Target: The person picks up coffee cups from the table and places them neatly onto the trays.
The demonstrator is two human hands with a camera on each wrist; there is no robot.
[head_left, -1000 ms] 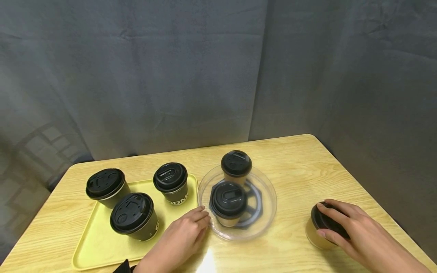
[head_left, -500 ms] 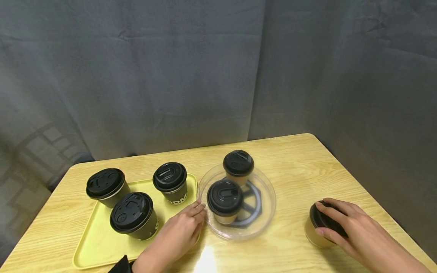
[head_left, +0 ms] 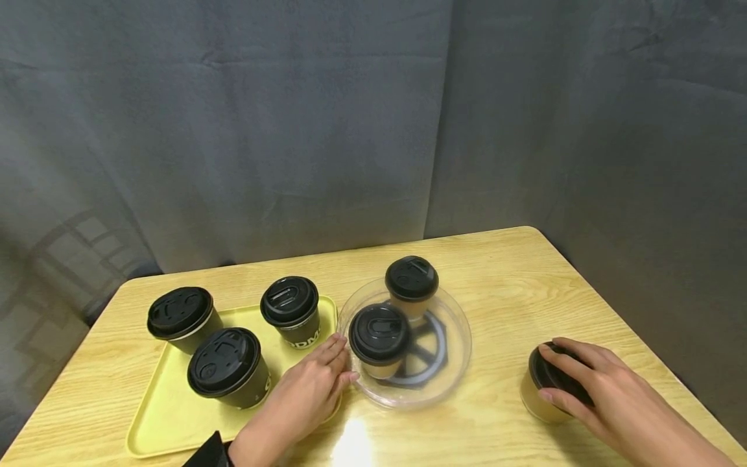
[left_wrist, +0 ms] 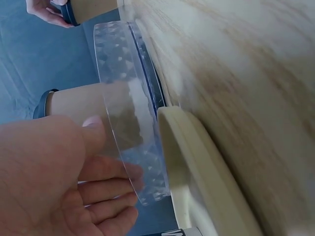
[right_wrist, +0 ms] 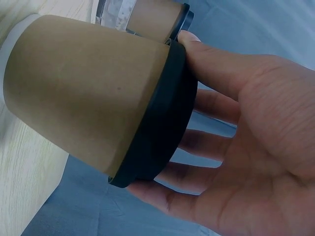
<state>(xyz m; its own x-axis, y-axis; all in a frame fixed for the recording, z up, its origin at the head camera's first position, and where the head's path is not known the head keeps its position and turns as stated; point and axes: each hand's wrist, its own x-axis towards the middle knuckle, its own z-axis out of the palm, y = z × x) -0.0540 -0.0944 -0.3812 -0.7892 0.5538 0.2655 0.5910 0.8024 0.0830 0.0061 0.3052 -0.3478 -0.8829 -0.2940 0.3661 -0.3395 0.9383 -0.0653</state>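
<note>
My right hand grips the black lid of a brown paper coffee cup, its thumb and fingers spread round the lid's edge. That cup stands on the table at the right. Fairly straight fingers of my left hand touch the left rim of a clear round turntable with a dark spoked base. On the turntable stand two brown cups with black lids, a front one near my left hand and a back one. In the left wrist view the fingertips lie against the clear wall.
A yellow tray lies to the left, its edge close to the turntable. Three dark cups with black lids stand on it: a back-left one, a front one and a right one. Grey curtains hang behind the wooden table.
The turntable has turned clockwise as seen from above: its front cup shifted left and back, its back cup right. My left fingers moved slightly back along the rim. The right hand stayed put.
</note>
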